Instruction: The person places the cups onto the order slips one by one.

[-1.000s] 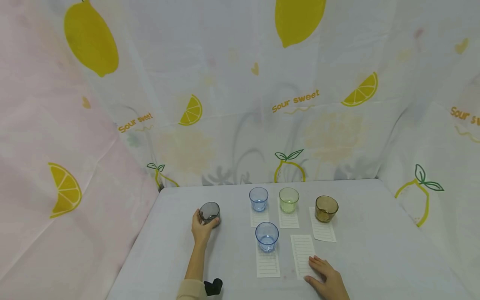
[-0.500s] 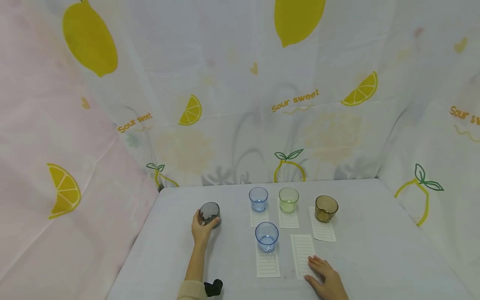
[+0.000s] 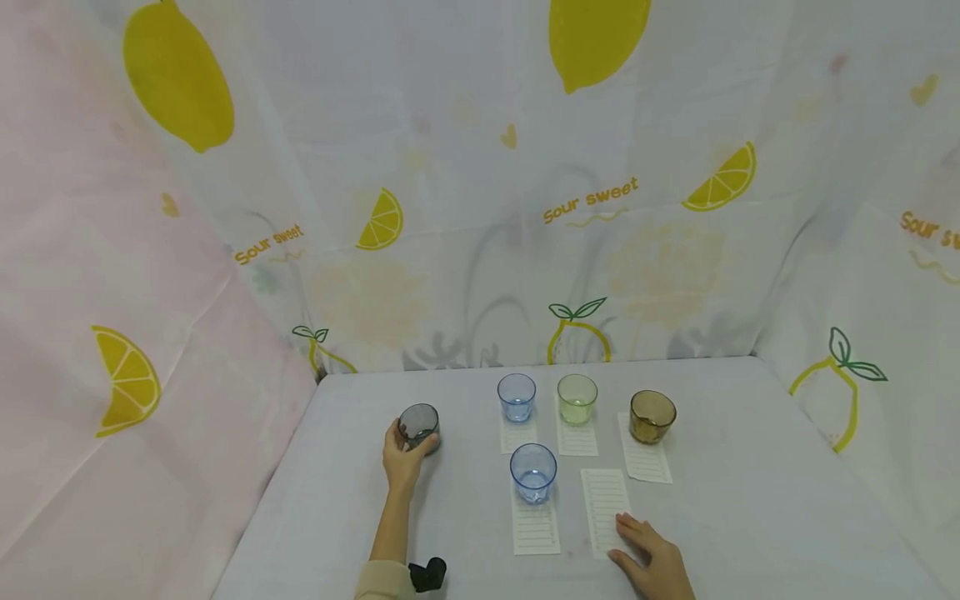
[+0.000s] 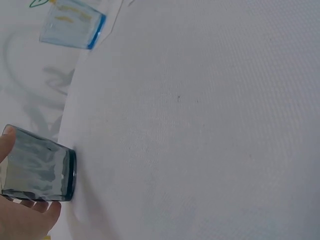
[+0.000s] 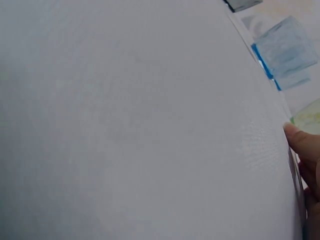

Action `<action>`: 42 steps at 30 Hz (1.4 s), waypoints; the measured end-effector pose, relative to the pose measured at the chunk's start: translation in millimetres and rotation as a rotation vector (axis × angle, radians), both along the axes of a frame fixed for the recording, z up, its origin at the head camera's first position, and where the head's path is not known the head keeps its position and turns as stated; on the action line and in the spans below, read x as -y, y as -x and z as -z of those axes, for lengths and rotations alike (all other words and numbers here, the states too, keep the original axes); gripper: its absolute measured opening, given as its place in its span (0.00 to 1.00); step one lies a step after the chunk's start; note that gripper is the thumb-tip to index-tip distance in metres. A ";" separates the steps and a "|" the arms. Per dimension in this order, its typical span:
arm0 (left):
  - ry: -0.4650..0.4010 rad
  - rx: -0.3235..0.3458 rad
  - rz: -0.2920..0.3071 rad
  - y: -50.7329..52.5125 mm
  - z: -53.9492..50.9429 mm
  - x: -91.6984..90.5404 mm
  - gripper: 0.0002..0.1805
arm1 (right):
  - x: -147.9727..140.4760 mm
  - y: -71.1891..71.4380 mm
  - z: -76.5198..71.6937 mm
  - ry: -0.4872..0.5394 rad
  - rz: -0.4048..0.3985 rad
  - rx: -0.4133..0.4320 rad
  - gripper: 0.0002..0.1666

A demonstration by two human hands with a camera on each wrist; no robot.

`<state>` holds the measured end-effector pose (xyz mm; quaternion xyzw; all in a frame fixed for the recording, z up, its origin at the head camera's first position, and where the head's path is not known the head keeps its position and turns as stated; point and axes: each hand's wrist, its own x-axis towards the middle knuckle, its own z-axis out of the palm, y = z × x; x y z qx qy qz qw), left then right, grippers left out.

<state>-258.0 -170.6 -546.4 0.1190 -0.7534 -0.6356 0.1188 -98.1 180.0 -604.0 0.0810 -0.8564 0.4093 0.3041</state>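
Note:
My left hand (image 3: pixel 402 463) grips a smoky grey glass tumbler (image 3: pixel 420 423) at the left of the table, thumb on the near side and fingers round the far left. In the left wrist view the grey tumbler (image 4: pixel 39 167) appears sideways, with fingers under it and the thumb at its rim. My right hand (image 3: pixel 654 558) rests on the table at the front right, fingers relaxed and holding nothing. Its fingertips lie at the right edge of a white lined paper slip (image 3: pixel 604 504). In the right wrist view only part of the right hand (image 5: pixel 306 147) shows.
A blue glass (image 3: pixel 534 477) stands on a slip at front centre. Behind it are another blue glass (image 3: pixel 517 402), a green glass (image 3: pixel 577 403) and an amber glass (image 3: pixel 652 418), each with a slip. A lemon-print curtain (image 3: pixel 450 292) closes off the back and sides.

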 end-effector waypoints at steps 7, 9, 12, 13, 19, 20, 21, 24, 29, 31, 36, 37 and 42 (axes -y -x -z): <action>-0.011 -0.012 -0.015 0.1 -0.6 -0.7 0.45 | 0.9 -0.1 -3.6 -0.007 -0.003 0.064 0.24; -0.012 -0.018 -0.016 -0.9 -0.9 -2.1 0.45 | 1.2 0.2 -4.4 -0.010 -0.003 0.082 0.24; -0.027 -0.026 -0.019 -1.5 -2.2 -4.2 0.45 | 1.3 0.6 -4.4 -0.010 -0.002 0.099 0.24; -0.033 -0.028 -0.019 -1.9 -3.0 -4.7 0.45 | 1.2 0.6 -4.2 -0.009 -0.001 0.101 0.24; -0.094 -0.060 0.000 -6.1 -14.4 -7.6 0.45 | 1.1 0.0 -4.5 -0.001 0.006 0.095 0.24; -0.103 -0.070 0.010 -6.7 -17.0 -8.3 0.45 | 1.1 -0.1 -4.9 -0.001 0.007 0.095 0.24; -0.112 -0.078 0.019 -7.3 -19.6 -8.9 0.45 | 1.1 -0.1 -5.2 -0.001 0.007 0.096 0.24; -0.124 -0.106 0.049 -8.3 -26.9 -11.0 0.45 | 1.2 0.1 -6.1 0.000 0.011 0.106 0.24; -0.133 -0.128 0.094 -9.9 -36.8 -12.5 0.43 | 1.3 -0.2 -6.9 0.006 0.011 0.126 0.24; -0.140 -0.128 0.108 -10.4 -40.5 -13.2 0.43 | 1.2 -0.2 -7.2 0.006 0.010 0.134 0.23; -0.138 -0.127 0.144 -12.3 -50.5 -16.3 0.42 | 0.4 0.3 -7.1 0.007 0.009 0.137 0.23; -0.135 -0.129 0.155 -12.9 -52.8 -17.1 0.42 | 0.2 0.3 -6.9 0.007 0.009 0.134 0.23; -0.115 -0.147 0.210 -13.1 -64.3 -22.6 0.42 | -0.3 0.3 -6.4 -0.001 0.009 0.137 0.23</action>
